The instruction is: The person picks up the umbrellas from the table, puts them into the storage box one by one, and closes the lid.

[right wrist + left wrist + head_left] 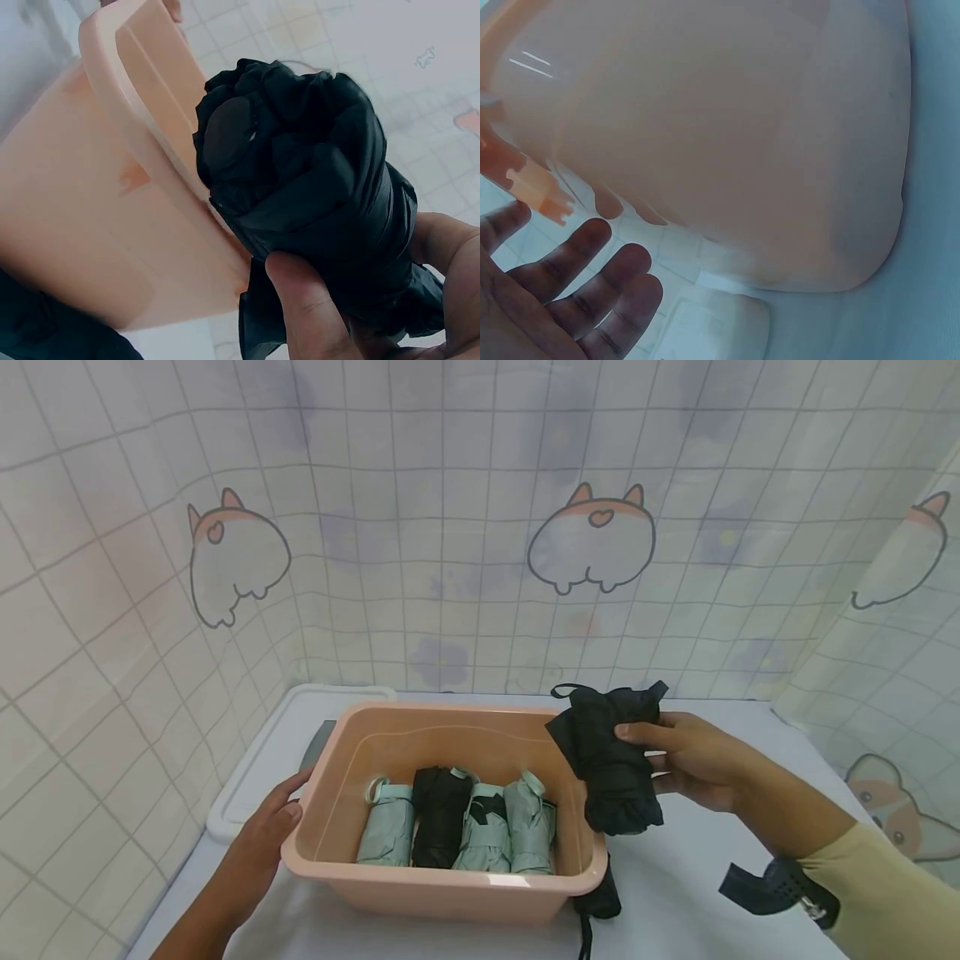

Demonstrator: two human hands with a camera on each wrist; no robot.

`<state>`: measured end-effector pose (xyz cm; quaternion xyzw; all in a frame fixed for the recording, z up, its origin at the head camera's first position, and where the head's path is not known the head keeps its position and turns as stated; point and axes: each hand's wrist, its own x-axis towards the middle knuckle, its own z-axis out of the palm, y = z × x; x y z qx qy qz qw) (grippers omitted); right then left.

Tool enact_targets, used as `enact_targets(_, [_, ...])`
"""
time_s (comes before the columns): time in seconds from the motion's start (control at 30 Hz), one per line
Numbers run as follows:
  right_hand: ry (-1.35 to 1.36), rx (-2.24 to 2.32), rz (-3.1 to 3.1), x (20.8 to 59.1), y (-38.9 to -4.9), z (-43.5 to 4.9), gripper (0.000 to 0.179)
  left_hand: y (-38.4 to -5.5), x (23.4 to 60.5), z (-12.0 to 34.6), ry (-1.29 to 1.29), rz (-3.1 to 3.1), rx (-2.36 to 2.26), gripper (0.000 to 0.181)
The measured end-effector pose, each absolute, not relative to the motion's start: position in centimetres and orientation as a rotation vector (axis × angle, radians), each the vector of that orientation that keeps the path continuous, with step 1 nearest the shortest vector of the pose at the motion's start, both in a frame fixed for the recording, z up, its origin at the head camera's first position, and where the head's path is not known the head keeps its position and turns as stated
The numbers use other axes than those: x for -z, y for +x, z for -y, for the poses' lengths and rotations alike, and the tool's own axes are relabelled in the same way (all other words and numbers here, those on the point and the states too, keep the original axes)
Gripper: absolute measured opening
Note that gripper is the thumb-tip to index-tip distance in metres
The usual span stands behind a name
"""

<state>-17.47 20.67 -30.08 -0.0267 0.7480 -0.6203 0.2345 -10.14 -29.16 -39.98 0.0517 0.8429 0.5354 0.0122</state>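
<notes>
My right hand [697, 760] grips a black folded umbrella [615, 760] above the right rim of a peach plastic bin [450, 893]. In the right wrist view, the thumb and fingers pinch the bundled umbrella [300, 165], whose round end faces the camera. Against the bin's left rim rests my left hand [266, 835]. In the left wrist view its fingers [622, 300] are spread and fairly straight beside the bin wall [727, 135]. Inside the bin stand several folded umbrellas in a row: pale green ones [386, 827] and a black one [442, 818].
Another black folded umbrella [600, 893] with a strap lies on the white table beside the bin's right front corner, partly hidden. A white lid or tray [255, 768] lies behind the bin at left, with a grey object [318, 743] on it. Patterned sheeting [480, 543] surrounds the table.
</notes>
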Motion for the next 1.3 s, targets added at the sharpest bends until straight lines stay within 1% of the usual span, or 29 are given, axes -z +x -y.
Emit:
enact_targets(0.3, [-0.057,1.684,-2.063,30.1,-17.5,-19.9,0.077,-10.2,39.9,29.1,0.149,-2.624,-1.671,0.055])
enact_targets(0.47, [-0.038,1.709,-2.084,30.0,-17.5,-19.9,0.062,-10.2,40.0,29.2,0.152,-2.626,-1.672,0.054])
enact_targets(0.53, [-0.023,1.721,-2.107,30.0,-17.4,-19.9,0.059,-10.2,40.0,29.2,0.154,-2.624,-1.678,0.054])
enact_targets(0.7, [0.002,1.700,-2.150,30.1,-17.3,-19.9,0.064,-10.2,40.1,29.1,0.156,-2.612,-1.693,0.055])
enact_targets(0.8, [0.013,1.667,-2.170,30.4,-17.2,-20.1,0.063,-10.2,40.1,29.2,0.171,-2.599,-1.713,0.055])
enact_targets(0.97, [0.058,1.598,-2.216,31.3,-17.4,-20.6,0.061,-10.2,40.2,29.2,0.168,-2.598,-1.713,0.055])
enact_targets(1.17, [0.124,1.534,-2.239,33.2,-17.6,-21.5,0.064,-10.2,39.9,29.1,0.122,-2.629,-1.655,0.058])
enact_targets(1.3, [0.164,1.502,-2.235,34.6,-17.7,-22.1,0.063,-10.3,39.7,29.0,0.120,-2.617,-1.653,0.059])
